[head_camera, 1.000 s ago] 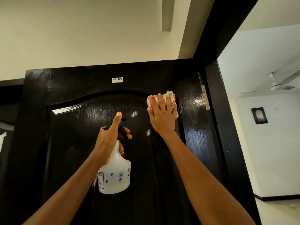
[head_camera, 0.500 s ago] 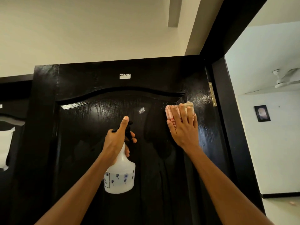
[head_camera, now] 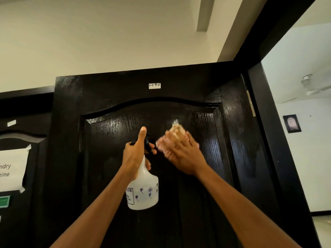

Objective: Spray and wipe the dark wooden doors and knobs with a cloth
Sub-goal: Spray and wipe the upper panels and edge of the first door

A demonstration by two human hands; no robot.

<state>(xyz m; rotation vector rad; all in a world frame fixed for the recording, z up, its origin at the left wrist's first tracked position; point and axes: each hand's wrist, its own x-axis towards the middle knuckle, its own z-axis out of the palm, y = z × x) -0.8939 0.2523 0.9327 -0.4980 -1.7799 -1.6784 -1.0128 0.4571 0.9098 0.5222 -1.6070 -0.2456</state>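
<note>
Up close, the dark wooden door (head_camera: 179,203) fills the centre and lower frame, its arched raised panel glossy with wet streaks. At left I see a second dark door (head_camera: 21,221) carrying a taped paper notice (head_camera: 12,169); no knob shows on either. Lower centre hangs the translucent spray bottle (head_camera: 143,192), which my left hand (head_camera: 134,154) grips by the neck, thumb straight up, fingers curled round the black trigger. Just right of it, my right hand (head_camera: 182,154) presses the bunched pale cloth (head_camera: 176,134) flat to the panel with fingers spread; both are motion-blurred. Directly above the cloth sits 1 small white fleck of spray (head_camera: 175,121), and at top centre a small white label (head_camera: 154,85).

To wipe well, I judge I should carry the cloth up over that fleck, keep the palm flat with steady pressure, overlap strokes along the grain, and work into the groove under the arch where liquid may pool. I would keep the nozzle clear of the wiping hand.
</note>
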